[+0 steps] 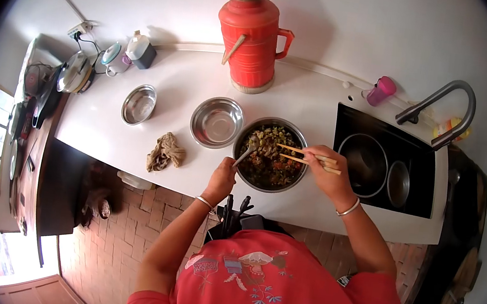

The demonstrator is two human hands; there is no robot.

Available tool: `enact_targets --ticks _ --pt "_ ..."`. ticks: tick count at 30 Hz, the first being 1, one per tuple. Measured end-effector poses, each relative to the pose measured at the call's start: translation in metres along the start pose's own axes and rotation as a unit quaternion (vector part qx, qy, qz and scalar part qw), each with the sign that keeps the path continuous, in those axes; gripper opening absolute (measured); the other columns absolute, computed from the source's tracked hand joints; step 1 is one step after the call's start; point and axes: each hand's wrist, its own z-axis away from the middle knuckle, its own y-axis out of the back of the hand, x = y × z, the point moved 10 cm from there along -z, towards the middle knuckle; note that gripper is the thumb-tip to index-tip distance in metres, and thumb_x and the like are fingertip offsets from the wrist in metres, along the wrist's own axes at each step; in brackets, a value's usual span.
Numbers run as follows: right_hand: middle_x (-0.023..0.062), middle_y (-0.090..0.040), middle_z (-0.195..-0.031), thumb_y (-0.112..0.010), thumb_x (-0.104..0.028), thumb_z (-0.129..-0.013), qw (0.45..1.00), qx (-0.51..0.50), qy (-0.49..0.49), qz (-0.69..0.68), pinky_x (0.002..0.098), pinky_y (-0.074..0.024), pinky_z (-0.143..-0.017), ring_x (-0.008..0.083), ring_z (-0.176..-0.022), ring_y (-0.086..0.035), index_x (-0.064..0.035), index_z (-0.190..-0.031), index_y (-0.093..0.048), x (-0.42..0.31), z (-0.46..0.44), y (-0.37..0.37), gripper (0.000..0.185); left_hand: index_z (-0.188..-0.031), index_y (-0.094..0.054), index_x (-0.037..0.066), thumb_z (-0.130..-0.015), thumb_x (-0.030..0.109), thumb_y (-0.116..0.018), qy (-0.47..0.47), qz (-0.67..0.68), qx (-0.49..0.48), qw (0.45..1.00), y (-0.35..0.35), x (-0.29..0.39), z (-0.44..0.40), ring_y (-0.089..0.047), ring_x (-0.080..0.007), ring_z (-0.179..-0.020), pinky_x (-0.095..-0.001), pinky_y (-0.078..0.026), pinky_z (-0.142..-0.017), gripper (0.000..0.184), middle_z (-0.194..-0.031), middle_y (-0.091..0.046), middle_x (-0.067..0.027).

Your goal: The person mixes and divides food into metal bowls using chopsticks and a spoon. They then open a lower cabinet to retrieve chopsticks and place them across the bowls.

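Note:
A steel bowl point(301, 136) of chopped, mixed food point(275, 163) stands near the front edge of the white counter. At its left side my left hand point(223, 180) is closed on the handle of a metal spoon point(251, 146), whose head rests in the food. My right hand point(331, 172) grips a pair of wooden chopsticks point(298, 154) from the right, their tips over or in the food. Just left of this bowl sits a second steel bowl point(217, 123) with nothing visible inside. Fingertips of both hands are partly hidden.
A smaller steel bowl point(139, 105) and a crumpled cloth point(166, 153) lie to the left. A red thermos flask point(248, 38) stands behind the bowls. On the right, a black sink point(426, 151) holds pans under a curved tap point(455, 87). A pink cup point(381, 91) stands behind it.

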Motion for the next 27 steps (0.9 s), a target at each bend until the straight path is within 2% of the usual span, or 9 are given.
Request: enact_targets --ticks 1,2,5,9,12,15,20,22,27 --pt "0.0068 -0.064 -0.08 -0.06 -0.004 -0.085 0.999 0.02 -0.013 0.046 0.0242 -0.0482 -0.064 0.0118 -0.071 -0.061 0.0004 -0.092 -0.062 0.001 0.004 0.009 0.009 -0.1 -0.047 -0.001 -0.09 0.01 -0.047 -0.047 -0.035 0.014 0.998 0.006 0.003 -0.001 -0.057 -0.0339 -0.066 -0.0429 -0.047 -0.062 0.015 -0.092 -0.054 -0.0212" --pt "0.0068 -0.064 -0.078 -0.06 -0.004 -0.085 0.995 0.039 -0.026 0.093 0.0241 -0.0477 -0.063 0.012 -0.07 -0.06 0.0006 -0.092 -0.062 0.002 0.008 0.017 0.008 -0.1 -0.047 -0.001 -0.09 0.01 -0.047 -0.047 -0.036 0.014 0.998 0.013 0.002 0.0 -0.057 -0.0339 -0.066 -0.0429 -0.047 -0.062 0.015 -0.092 -0.054 -0.0212" --pt "0.007 -0.064 -0.08 -0.059 -0.005 -0.086 0.988 0.076 -0.028 0.13 0.0226 -0.048 -0.064 0.0105 -0.07 -0.06 0.0019 -0.093 -0.063 0.018 0.021 0.03 0.01 -0.095 -0.05 0.0 -0.089 0.009 -0.047 -0.197 -0.176 0.081 0.961 0.046 0.055 0.014 -0.052 -0.0444 -0.078 -0.0499 -0.044 -0.069 0.011 -0.093 -0.053 -0.0226" --pt "0.0068 -0.065 -0.08 -0.06 -0.005 -0.086 0.981 0.124 -0.053 0.141 0.0223 -0.0478 -0.061 0.0097 -0.068 -0.06 0.0014 -0.091 -0.064 0.046 0.038 0.033 0.009 -0.094 -0.053 0.001 -0.087 0.007 -0.046 -0.195 -0.255 0.059 0.945 0.068 0.09 0.016 -0.056 -0.0414 -0.082 -0.0485 -0.046 -0.069 0.011 -0.097 -0.055 -0.0206" --pt "0.0066 -0.065 -0.083 -0.059 -0.01 -0.088 0.971 0.14 -0.152 0.118 0.0224 -0.0498 -0.059 0.0104 -0.071 -0.062 0.0013 -0.093 -0.063 0.09 0.05 0.031 0.013 -0.09 -0.056 0.002 -0.083 0.005 -0.046 -0.21 -0.318 0.033 0.924 0.065 0.097 0.008 -0.058 -0.0396 -0.081 -0.0474 -0.047 -0.069 0.013 -0.093 -0.058 -0.0194" --pt "0.007 -0.065 -0.086 -0.056 -0.016 -0.091 0.941 0.23 -0.247 -0.034 0.0234 -0.0527 -0.06 0.0116 -0.072 -0.062 0.0008 -0.097 -0.061 0.128 0.067 0.039 0.019 -0.081 -0.062 0.002 -0.08 0.006 -0.046 -0.211 -0.394 0.009 0.894 0.044 0.101 -0.002 -0.061 -0.0371 -0.079 -0.0459 -0.049 -0.07 0.016 -0.08 -0.062 -0.0182" --pt "0.0087 -0.063 -0.089 -0.055 -0.021 -0.091 0.903 0.307 -0.258 -0.157 0.026 -0.0551 -0.063 0.0152 -0.076 -0.064 -0.0006 -0.098 -0.059 0.154 0.079 0.037 0.022 -0.077 -0.064 0.0 -0.077 0.004 -0.048 -0.154 -0.373 -0.003 0.915 0.027 0.085 -0.031 -0.062 -0.038 -0.076 -0.0436 -0.051 -0.068 0.016 -0.079 -0.064 -0.0214" --pt "0.0093 -0.063 -0.088 -0.055 -0.021 -0.091 0.893 0.311 -0.262 -0.194 0.0262 -0.0552 -0.063 0.0155 -0.077 -0.064 -0.0008 -0.098 -0.059 0.169 0.077 0.023 0.021 -0.087 -0.066 -0.002 -0.076 0.004 -0.051 -0.156 -0.246 -0.002 0.957 0.026 0.065 -0.046 -0.063 -0.0367 -0.07 -0.0402 -0.051 -0.067 0.02 -0.079 -0.064 -0.0232" --pt "0.0106 -0.065 -0.087 -0.056 -0.017 -0.091 0.899 0.272 -0.248 -0.237 0.0251 -0.0557 -0.064 0.0166 -0.079 -0.065 0.002 -0.095 -0.061 0.149 0.053 -0.014 0.02 -0.093 -0.067 -0.003 -0.076 0.005 -0.053 -0.086 -0.12 -0.031 0.989 0.019 0.046 -0.044 -0.065 -0.0285 -0.068 -0.0344 -0.051 -0.067 0.023 -0.072 -0.065 -0.0195"
